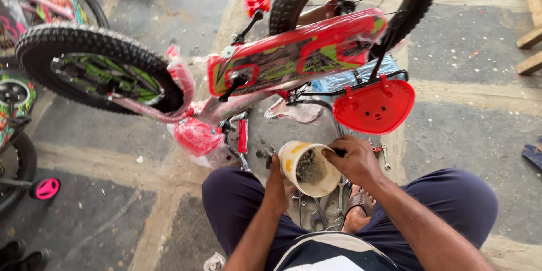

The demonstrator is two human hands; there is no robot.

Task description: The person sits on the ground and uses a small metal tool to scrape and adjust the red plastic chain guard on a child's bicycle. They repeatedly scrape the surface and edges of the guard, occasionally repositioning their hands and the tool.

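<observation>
I squat over a small red children's bicycle (pixel 293 56) lying upside down on the concrete floor, still partly wrapped in plastic. My left hand (pixel 278 183) holds a white and yellow plastic tub (pixel 307 166) by its side; the tub holds small metal parts. My right hand (pixel 353 161) grips the tub's far rim, fingers closed at its edge, with a dark tool tip showing there. The red chain guard (pixel 374 106) and a red pedal (pixel 243 135) sit just beyond the tub.
Wrenches and loose metal tools (pixel 333 203) lie on the floor between my knees. Other children's bicycles (pixel 34 0) and a pink training wheel (pixel 46 188) stand at the left. Wooden planks (pixel 530 34) lie at the right edge.
</observation>
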